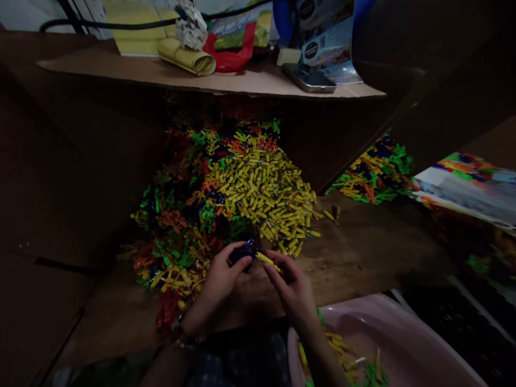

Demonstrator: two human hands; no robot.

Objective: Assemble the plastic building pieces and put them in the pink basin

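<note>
Blue piece and yellow tube, close together!

Left hand [222,278] pinches the dark-blue piece [250,248], right hand [296,293] pinches the yellow tube [265,260] just beside it, yellow pile [266,188] beyond both; light fingertips, steady wrists, ends squared up should serve best

The dark blue piece [250,248], glossy and small, is pinched between the left fingers [242,263], its upper part showing past their tips. The yellow tube [266,261], short and slim, lies in the right fingers [278,277], tilted, its upper end towards the left fingers and close to the blue piece; whether the two touch cannot be told.
</note>
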